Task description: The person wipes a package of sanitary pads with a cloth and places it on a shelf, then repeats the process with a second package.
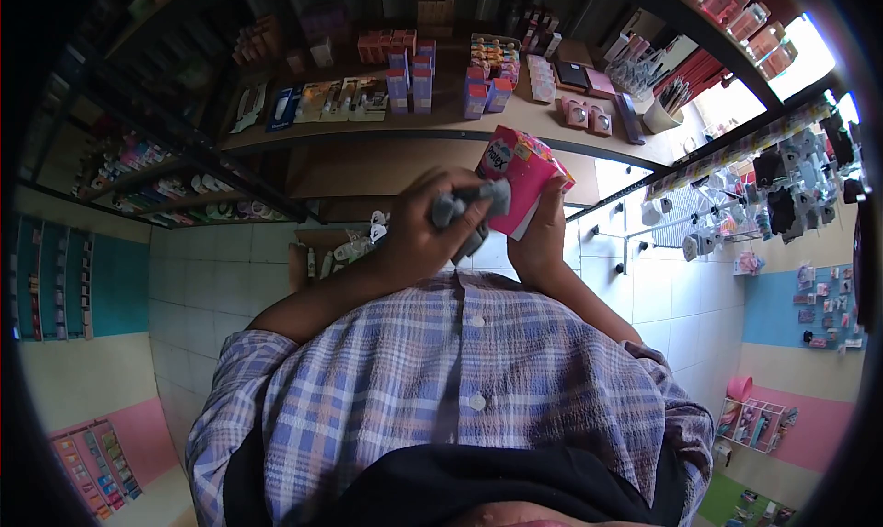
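My left hand (425, 222) is closed on a bunched grey cloth (473, 209), which touches or nearly touches the left side of a pink box (522, 189). That box is tilted, with lettering on its left face and a colourful top. My right hand (543, 237) grips it from the right and below, with the thumb along its side. Both hands are raised in front of the checked shirt, just before the shelf edge. Motion blurs the left hand slightly.
A shelf (359, 133) ahead carries purple-and-red boxes (409, 84), packets, compacts and a cup of brushes (667, 111). A lower shelf board (368, 170) lies beneath. An open carton (322, 256) with bottles is at the floor. Accessories hang on a rack (782, 182) at right.
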